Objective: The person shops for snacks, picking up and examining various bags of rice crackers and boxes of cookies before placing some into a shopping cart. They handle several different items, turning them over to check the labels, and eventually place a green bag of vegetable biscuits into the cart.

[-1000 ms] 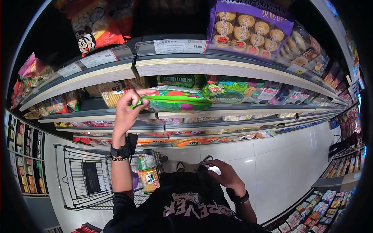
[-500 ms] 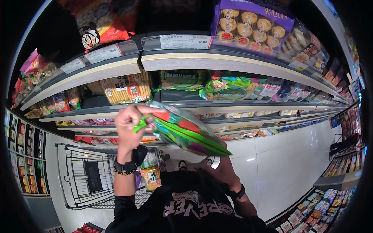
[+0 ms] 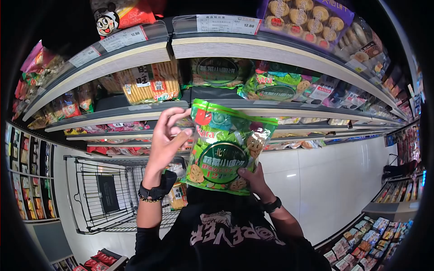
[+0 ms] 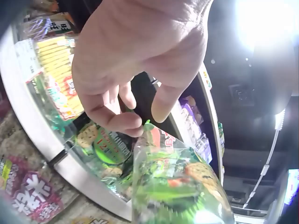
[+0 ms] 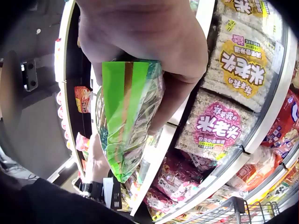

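A green bag of Kara cookies (image 3: 221,158) hangs upright in front of the person's chest, its printed face towards the head camera. My right hand (image 3: 261,183) grips its lower right corner, thumb across the front. In the right wrist view the bag's green side (image 5: 117,107) shows between the thumb and fingers. My left hand (image 3: 168,143) is at the bag's upper left corner, fingers loosely bent and thumb apart. The left wrist view shows those fingertips (image 4: 128,122) right at the corner of the clear wrapper (image 4: 182,186).
Behind the bag, a shelf (image 3: 149,107) holds more green cookie bags (image 3: 273,86) and a pack of long yellow crackers (image 3: 151,83). A wire shopping cart (image 3: 108,194) with packs inside stands at the left. Another display (image 3: 361,244) is at the lower right.
The bag came off the shelf towards the chest and turned from edge-on to face-on. My right hand rose and took its lower corner; the left fingers loosened from the upper corner.
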